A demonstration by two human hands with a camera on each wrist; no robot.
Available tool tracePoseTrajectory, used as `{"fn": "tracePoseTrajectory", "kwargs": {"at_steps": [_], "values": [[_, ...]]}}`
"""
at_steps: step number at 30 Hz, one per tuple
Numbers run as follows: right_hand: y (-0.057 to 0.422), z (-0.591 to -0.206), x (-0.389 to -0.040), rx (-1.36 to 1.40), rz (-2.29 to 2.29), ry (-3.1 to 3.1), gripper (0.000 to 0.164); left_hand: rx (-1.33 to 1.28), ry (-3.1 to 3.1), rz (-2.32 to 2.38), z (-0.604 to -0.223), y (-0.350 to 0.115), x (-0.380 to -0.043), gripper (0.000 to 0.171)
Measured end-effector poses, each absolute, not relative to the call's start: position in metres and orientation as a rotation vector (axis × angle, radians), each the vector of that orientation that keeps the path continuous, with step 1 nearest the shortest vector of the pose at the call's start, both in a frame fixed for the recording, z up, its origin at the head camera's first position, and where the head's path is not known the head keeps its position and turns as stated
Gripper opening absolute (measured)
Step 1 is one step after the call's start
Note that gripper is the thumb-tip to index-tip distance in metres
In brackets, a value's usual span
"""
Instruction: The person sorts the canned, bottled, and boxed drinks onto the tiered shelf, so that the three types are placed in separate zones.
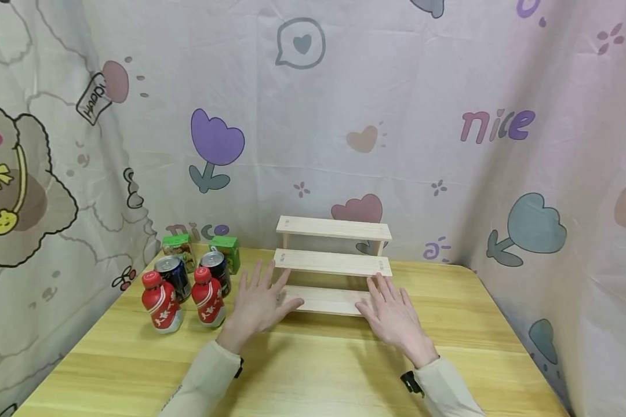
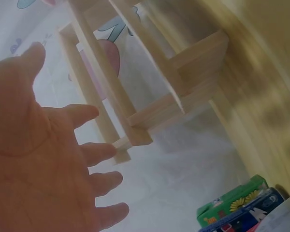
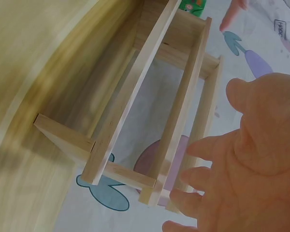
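Observation:
A pale wooden three-tier shelf (image 1: 334, 262) stands toward the back of the table. My left hand (image 1: 258, 304) is spread flat at its left end, palm down, overlapping the lowest board in the head view. At the other end my right hand (image 1: 395, 315) spreads its fingers in the same way, fingertips near the middle board. Both wrist views show bare palms, the left (image 2: 43, 159) and the right (image 3: 251, 154), with nothing in them. Left of my left hand are two red bottles (image 1: 208, 298) with white bases.
Behind the bottles stand two dark drink cans (image 1: 173, 278) and two green boxes (image 1: 225, 253), grouped at the table's left. A patterned cloth (image 1: 302, 145) hangs behind the wooden table (image 1: 313, 370) and along both sides.

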State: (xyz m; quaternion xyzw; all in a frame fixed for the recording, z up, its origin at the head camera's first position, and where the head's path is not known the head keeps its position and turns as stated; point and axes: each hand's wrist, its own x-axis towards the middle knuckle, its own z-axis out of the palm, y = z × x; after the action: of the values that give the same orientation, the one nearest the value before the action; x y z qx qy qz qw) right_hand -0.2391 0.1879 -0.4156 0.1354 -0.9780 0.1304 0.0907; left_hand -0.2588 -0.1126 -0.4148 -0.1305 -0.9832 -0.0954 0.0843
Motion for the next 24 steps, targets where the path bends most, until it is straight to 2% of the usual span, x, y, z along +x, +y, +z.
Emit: {"fn": "tracePoseTrajectory", "kwargs": {"at_steps": [24], "values": [[0.1878, -0.4108, -0.2401, 0.402, 0.367, -2.892, 0.072, -0.380, -2.905, -0.304, -0.4089, -0.1092, -0.2615, 0.079]]}}
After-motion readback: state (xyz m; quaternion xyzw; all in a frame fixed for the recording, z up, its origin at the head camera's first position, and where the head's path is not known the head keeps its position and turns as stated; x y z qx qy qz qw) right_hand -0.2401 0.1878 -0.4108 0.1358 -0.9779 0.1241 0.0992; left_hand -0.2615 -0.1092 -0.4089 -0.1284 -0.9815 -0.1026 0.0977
